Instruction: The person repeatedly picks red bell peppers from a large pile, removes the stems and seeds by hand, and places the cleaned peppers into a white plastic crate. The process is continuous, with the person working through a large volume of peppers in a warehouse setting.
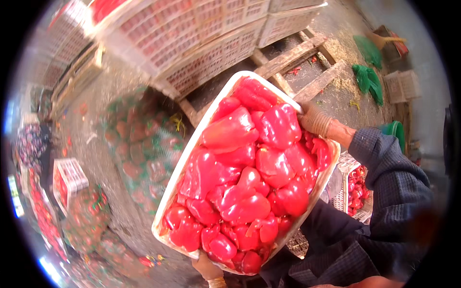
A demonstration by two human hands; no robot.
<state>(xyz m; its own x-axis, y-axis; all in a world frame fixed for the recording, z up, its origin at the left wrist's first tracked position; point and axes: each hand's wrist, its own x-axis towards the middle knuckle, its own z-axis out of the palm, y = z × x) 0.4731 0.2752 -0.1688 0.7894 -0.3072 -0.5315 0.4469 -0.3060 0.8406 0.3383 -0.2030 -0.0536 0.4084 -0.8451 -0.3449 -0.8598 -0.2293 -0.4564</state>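
Note:
A white plastic crate (196, 142) heaped with glossy red bell peppers (245, 205) is held tilted before me, some of the peppers looking split or cut. My right hand (315, 117), in a tan glove with a ribbed cuff, grips the crate's upper right rim. At the lower left corner, my left hand (207, 267) holds the rim from below, also gloved; most of its fingers are hidden under the crate. Beneath the crate's right side, my dark trousers (324, 219) show.
Stacked white slatted crates (212, 46) stand on a wooden pallet (295, 57) ahead. Filled mesh sacks (137, 144) lie left, more sacks (86, 219) beyond. Another crate of red peppers (356, 190) sits at right, near a green bucket (394, 133). A person (32, 144) is at far left.

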